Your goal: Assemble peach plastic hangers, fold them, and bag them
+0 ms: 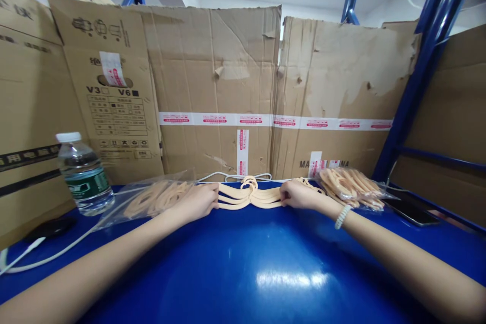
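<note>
Fingers [215, 197] of the left hand [201, 201] and right hand [298, 195] are clasped around opposite ends of beige hangers [232, 192] at the far middle of the tabletop [228, 273], where even pressure is best applied from both sides so the hooks [249, 178] are lined up.

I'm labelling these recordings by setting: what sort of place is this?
Probably a workstation in a workshop or storeroom: blue metal posts and cardboard panels surround a blue tabletop, where beige hangers sit between clear bags of similar-looking pieces.
</note>
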### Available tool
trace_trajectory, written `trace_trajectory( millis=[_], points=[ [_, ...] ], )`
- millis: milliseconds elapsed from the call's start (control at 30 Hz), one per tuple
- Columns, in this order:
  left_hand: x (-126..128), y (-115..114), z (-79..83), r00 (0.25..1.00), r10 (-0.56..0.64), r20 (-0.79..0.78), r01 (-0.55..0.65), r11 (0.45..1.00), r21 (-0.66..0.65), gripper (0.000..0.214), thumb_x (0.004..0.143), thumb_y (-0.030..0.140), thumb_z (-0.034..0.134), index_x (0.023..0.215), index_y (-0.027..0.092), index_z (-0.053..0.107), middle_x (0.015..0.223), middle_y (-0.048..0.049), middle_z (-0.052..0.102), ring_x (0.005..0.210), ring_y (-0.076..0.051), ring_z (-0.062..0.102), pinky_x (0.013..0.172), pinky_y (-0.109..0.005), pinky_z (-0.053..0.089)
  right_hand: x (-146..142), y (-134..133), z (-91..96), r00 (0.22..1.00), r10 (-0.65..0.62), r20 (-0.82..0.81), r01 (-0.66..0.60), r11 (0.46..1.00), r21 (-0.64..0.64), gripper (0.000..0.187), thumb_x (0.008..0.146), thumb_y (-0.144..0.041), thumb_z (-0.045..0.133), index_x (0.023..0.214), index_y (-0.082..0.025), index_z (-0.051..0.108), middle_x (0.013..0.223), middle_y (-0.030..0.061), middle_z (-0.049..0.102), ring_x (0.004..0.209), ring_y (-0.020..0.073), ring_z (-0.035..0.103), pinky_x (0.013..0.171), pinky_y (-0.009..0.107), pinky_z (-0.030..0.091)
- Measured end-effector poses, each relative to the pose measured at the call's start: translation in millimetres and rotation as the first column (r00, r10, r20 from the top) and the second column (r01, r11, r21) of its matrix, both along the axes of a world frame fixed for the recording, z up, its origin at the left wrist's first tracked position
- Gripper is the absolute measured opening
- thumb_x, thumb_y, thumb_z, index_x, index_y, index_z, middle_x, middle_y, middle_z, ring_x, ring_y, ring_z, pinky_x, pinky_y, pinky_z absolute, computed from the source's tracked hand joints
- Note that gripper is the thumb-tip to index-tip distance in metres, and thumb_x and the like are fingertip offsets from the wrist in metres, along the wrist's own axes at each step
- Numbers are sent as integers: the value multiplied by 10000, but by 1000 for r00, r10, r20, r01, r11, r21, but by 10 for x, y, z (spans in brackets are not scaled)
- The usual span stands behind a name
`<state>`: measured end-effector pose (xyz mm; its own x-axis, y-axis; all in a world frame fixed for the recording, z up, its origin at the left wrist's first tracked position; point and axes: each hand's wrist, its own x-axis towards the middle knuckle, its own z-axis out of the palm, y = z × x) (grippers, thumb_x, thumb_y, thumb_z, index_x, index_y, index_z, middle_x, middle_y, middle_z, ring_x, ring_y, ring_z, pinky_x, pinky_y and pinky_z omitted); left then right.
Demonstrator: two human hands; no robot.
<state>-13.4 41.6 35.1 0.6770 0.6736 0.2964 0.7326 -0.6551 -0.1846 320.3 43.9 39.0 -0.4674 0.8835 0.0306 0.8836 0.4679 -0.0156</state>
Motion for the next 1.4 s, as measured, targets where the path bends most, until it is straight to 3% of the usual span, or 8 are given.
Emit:
trace_trajectory(
  millis=[200,333,433,567,700,833,1033,1400],
  points=[
    [23,-182,8,999,46,1,-46,999,20,209,884,213,534,737,142,665,899,-110,646,752,-231,649,739,-355,513,-3,-195,8,997,40,-63,-30,989,147,59,800,-121,616,796,-145,670,830,70,695,771,204,650,694,295,491],
    [102,-367,-26,994,99,48,-101,995,26,178,892,185,513,930,98,664,1026,-177,647,951,-326,635,820,-445,514,-27,-381,-53,992,51,-116,-21,969,246,159,843,-131,536,952,-111,651,1000,151,671,941,266,624,830,356,482],
    [246,-428,-69,990,106,96,-105,994,-12,287,919,271,503,1117,97,617,1188,-181,624,1130,-325,575,947,-443,474,-112,-438,-132,988,56,-141,-16,963,269,296,917,-208,456,1139,-78,601,1154,194,635,1094,289,576,957,404,442],
    [454,-303,-137,981,150,119,-138,985,-104,594,935,486,422,1350,64,477,1440,-221,460,1359,-354,386,1119,-498,295,-261,-329,-232,990,48,-132,-20,978,207,666,949,-469,404,1411,10,390,1455,257,424,1365,345,365,1113,462,312],
    [525,-99,-197,978,193,79,-169,956,-239,773,919,593,331,1457,38,350,1535,-218,295,1441,-358,220,1154,-539,184,-352,-168,-290,994,10,-105,0,995,97,867,926,-625,297,1455,61,306,1526,276,272,1434,373,220,1154,506,220],
    [481,-76,-209,978,205,41,-182,930,-318,807,928,616,253,1494,41,274,1557,-180,229,1457,-319,169,1165,-522,156,-404,-173,-313,995,-18,-96,21,999,34,889,933,-646,196,1474,55,270,1533,274,243,1440,364,203,1166,509,168],
    [410,-217,-214,972,234,6,-218,913,-344,808,938,606,244,1500,26,244,1558,-189,207,1461,-308,157,1171,-519,141,-488,-288,-313,994,-30,-105,30,1000,4,893,934,-653,194,1487,46,242,1548,270,202,1446,370,172,1169,510,143],
    [343,-13,-211,991,126,51,-107,954,-280,779,925,614,334,1493,85,282,1552,-206,240,1451,-342,186,1144,-564,168,-496,-182,-295,996,-23,-90,23,1000,-4,873,938,-640,194,1488,37,247,1545,267,216,1454,344,159,1162,519,158]
  ],
)
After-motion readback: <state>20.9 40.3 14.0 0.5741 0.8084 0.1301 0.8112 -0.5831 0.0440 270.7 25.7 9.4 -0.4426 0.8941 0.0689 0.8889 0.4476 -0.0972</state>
